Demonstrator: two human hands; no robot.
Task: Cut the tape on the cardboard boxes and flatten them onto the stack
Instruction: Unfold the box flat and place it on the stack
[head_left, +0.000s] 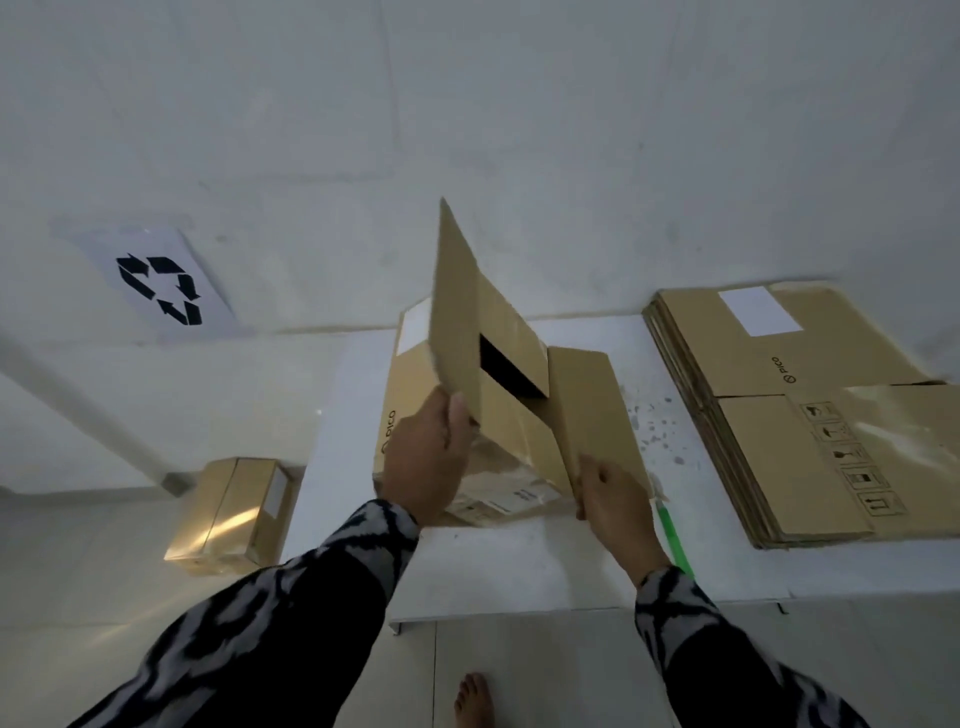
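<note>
A brown cardboard box (410, 395) sits on a white sheet (519, 566) in the middle of the view, its top flaps open and a dark gap showing inside. My left hand (426, 457) grips the near edge of the tall raised flap (462, 291). My right hand (613, 504) holds the near end of the lower right flap (587, 410). To the right lies a stack of flattened boxes (810, 415) on the same sheet. A green-handled cutter (675, 540) lies on the sheet just right of my right wrist.
Another taped box (234, 514) stands on the tiled floor at the left. A paper with a black recycling sign (158, 286) is stuck on the white wall. A bare foot (472, 701) shows at the bottom edge.
</note>
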